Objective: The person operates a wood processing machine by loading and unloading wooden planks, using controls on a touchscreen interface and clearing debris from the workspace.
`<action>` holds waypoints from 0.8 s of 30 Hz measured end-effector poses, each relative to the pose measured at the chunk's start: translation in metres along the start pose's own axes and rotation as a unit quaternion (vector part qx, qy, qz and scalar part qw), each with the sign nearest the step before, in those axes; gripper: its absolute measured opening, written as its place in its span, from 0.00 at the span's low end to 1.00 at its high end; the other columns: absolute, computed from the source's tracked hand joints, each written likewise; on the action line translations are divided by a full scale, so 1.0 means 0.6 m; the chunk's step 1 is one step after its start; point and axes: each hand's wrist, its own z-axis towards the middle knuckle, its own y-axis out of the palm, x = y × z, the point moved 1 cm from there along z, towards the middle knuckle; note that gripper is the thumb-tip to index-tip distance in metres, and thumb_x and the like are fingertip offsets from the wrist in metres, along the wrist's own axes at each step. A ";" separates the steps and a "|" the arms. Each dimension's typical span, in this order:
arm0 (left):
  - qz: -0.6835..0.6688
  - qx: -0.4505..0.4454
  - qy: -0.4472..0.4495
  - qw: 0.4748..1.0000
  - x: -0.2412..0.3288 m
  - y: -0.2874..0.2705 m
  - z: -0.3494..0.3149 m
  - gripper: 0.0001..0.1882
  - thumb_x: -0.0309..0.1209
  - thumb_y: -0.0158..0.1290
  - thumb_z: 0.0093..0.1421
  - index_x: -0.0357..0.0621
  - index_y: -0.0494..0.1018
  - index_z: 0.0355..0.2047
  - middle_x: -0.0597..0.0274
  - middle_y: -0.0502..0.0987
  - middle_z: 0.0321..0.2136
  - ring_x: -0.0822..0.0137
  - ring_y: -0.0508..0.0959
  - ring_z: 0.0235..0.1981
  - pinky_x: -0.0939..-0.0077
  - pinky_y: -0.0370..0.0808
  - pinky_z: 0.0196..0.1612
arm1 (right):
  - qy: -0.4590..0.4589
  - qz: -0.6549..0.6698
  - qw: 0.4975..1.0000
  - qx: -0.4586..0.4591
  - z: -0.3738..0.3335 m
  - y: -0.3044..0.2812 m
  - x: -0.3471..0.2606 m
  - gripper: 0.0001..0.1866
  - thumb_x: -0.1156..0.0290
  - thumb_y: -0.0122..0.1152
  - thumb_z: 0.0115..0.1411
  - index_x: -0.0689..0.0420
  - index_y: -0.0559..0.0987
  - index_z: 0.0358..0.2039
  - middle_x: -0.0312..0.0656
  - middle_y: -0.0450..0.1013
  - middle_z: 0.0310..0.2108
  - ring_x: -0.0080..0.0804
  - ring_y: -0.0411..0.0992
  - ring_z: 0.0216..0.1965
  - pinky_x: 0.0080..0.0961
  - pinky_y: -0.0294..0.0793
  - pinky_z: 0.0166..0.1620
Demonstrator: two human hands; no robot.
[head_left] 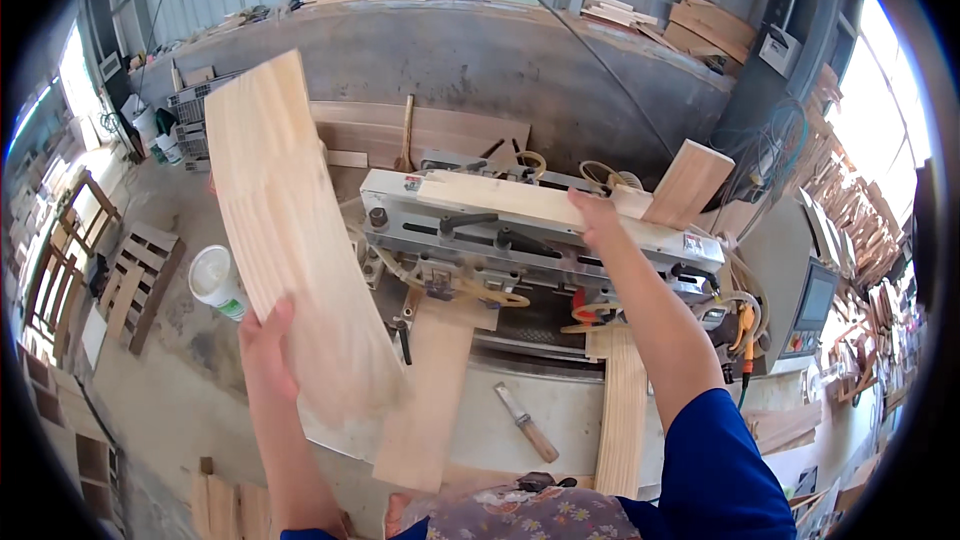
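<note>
My left hand (268,348) is closed round the edge of a wide, pale wooden board (285,200), which stands tilted upward on the left. Over the machine's metal beam (410,208) reaches my right arm. My right hand (597,220) is closed at the right end of a narrow wooden strip (500,195) lying along the beam's top; some fingers are hidden. Below the beam, one flat board (430,395) extends toward me at the left and another board (622,410) at the right. Between these two lies a wooden-handled knife (525,422), touched by neither hand.
Near the beam's right end a short wooden block (690,183) leans upward. Hoses and black clamp levers (530,245) crowd the machine. A control screen (816,300) stands at right. On the left floor are a white bucket (212,275) and a wooden pallet (140,285).
</note>
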 end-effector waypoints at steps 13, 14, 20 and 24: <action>0.091 -0.111 0.034 0.989 -0.057 0.044 -0.078 0.18 0.31 0.57 0.58 0.35 0.73 0.46 0.61 0.80 0.39 0.75 0.77 0.36 0.77 0.74 0.41 | -0.028 -0.134 0.952 -0.273 -0.386 0.126 -0.097 0.27 0.76 0.61 0.59 0.61 0.67 0.59 0.44 0.70 0.56 0.34 0.70 0.56 0.28 0.70 0.56; 0.134 -0.144 0.058 0.979 -0.078 0.075 -0.088 0.18 0.32 0.57 0.58 0.34 0.73 0.46 0.59 0.80 0.38 0.74 0.78 0.35 0.77 0.75 0.39 | -0.027 -0.112 0.933 -0.340 -0.430 0.104 -0.078 0.35 0.72 0.64 0.58 0.61 0.61 0.64 0.47 0.64 0.61 0.37 0.64 0.61 0.32 0.65 0.61; 0.447 -0.369 0.363 0.729 -0.144 0.212 -0.241 0.20 0.28 0.52 0.55 0.39 0.72 0.49 0.52 0.78 0.45 0.58 0.80 0.43 0.70 0.79 0.40 | -0.075 0.033 0.958 -0.276 -0.581 0.044 0.009 0.51 0.51 0.71 0.50 0.60 0.54 0.66 0.49 0.63 0.60 0.41 0.64 0.61 0.41 0.65 0.61; 0.404 -0.483 0.360 0.688 -0.188 0.199 -0.277 0.20 0.27 0.53 0.54 0.41 0.72 0.49 0.54 0.76 0.47 0.58 0.79 0.43 0.68 0.78 0.39 | -0.009 0.175 0.980 -0.093 -0.639 -0.070 0.042 0.33 0.60 0.63 0.57 0.58 0.62 0.59 0.43 0.69 0.53 0.36 0.72 0.52 0.38 0.75 0.52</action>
